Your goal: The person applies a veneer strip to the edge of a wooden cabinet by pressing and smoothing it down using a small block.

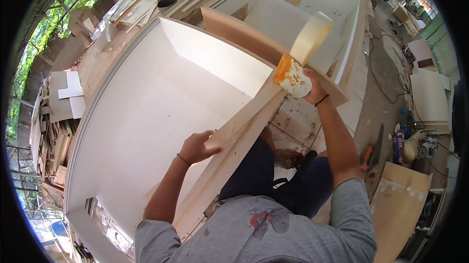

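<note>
My right hand [316, 87] grips a white can [295, 79] streaked with orange-brown drips. The can is tilted, its stained end toward the cabinet. Beyond it a pale strip [313, 35] curls upward. Another stretch of pale edging strip [249, 109] runs from beside the can down to my left hand [198, 146]. My left thumb and fingers close around the strip's near end, slightly blurred. The strip lies along the edge of a large white cabinet [146, 111], open side up. Whether the curled piece and this stretch are one strip is hidden by the can.
Another white cabinet section [283, 16] lies beyond a brown wooden board [239, 33]. On the right floor are a handsaw [376, 150], a power tool [427, 145], a brown board [398, 209] and cables. Stacked wood scraps [61, 141] stand at left.
</note>
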Demonstrator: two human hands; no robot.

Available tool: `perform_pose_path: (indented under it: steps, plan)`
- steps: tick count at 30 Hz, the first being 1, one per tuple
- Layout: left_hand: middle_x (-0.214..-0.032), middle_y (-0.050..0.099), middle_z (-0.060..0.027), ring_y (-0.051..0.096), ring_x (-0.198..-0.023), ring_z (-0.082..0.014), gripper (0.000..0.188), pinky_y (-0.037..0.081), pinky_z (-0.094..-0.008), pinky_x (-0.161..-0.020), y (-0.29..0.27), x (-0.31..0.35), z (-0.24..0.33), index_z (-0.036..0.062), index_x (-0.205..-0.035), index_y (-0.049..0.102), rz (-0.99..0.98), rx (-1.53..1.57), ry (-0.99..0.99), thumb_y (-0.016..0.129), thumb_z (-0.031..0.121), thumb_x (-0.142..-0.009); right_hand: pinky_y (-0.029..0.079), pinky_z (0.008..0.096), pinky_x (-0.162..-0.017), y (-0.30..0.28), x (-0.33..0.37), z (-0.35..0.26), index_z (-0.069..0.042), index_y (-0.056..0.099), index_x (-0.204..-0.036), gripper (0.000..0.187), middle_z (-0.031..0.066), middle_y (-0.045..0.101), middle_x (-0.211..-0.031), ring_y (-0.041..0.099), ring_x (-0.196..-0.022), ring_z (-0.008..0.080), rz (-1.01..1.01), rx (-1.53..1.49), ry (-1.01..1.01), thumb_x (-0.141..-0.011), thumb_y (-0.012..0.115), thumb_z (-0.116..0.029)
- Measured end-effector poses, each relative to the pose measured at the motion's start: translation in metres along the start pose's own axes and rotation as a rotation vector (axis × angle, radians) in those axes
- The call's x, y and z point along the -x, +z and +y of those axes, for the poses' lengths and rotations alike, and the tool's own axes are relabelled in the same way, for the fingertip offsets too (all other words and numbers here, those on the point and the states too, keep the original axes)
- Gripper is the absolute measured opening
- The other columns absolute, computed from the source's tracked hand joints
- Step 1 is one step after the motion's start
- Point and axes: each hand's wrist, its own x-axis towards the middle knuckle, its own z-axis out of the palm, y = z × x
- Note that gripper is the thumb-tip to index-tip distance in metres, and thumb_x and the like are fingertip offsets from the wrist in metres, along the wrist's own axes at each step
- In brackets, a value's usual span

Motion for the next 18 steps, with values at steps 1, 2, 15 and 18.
perform_pose_path:
  steps: [1,2,15,18]
  plan:
    - [-0.092,0.070,-0.0210,0.068,-0.087,-0.0378,0.074,0.054,-0.0426,-0.079,-0.004,0.016,0.001,0.0090,-0.138,0.042,0.009,0.008,0.007,0.073,0.044,-0.080,0.055,0.0494,-0.083,0.002,0.001,0.003,-0.007,0.046,-0.136,0.064,0.0113,0.057,-0.129,0.061,-0.113,0.0304,0.018,-0.038,0.025,-0.087,0.064,-0.045]
    - [-0.088,0.070,-0.0208,0.068,-0.083,-0.0390,0.069,0.054,-0.0428,-0.075,-0.010,0.026,0.004,0.0080,-0.134,0.046,0.018,0.015,0.015,0.071,0.045,-0.081,0.056,0.0488,-0.081,0.003,0.002,0.006,-0.008,0.047,-0.136,0.063,0.0110,0.057,-0.129,0.061,-0.112,0.0302,0.037,-0.077,0.049,-0.087,0.063,-0.044]
    - [-0.085,0.067,-0.0277,0.066,-0.085,-0.0445,0.076,0.052,-0.0492,-0.079,-0.024,-0.032,0.098,-0.0003,-0.142,0.036,0.104,-0.145,-0.065,0.061,0.046,-0.087,0.045,0.0498,-0.101,0.047,0.003,-0.057,-0.008,0.044,-0.139,0.068,0.0124,0.054,-0.134,0.055,-0.121,0.0303,0.007,-0.241,-0.281,-0.088,0.057,-0.051]
    - [-0.089,0.068,-0.0274,0.066,-0.088,-0.0441,0.074,0.052,-0.0489,-0.080,-0.006,-0.038,0.088,0.0000,-0.142,0.038,0.103,-0.163,-0.104,0.061,0.045,-0.087,0.045,0.0439,-0.102,0.036,0.008,-0.061,-0.005,0.045,-0.137,0.064,0.0120,0.055,-0.133,0.054,-0.121,0.0284,-0.090,-0.187,-0.212,-0.089,0.058,-0.046]
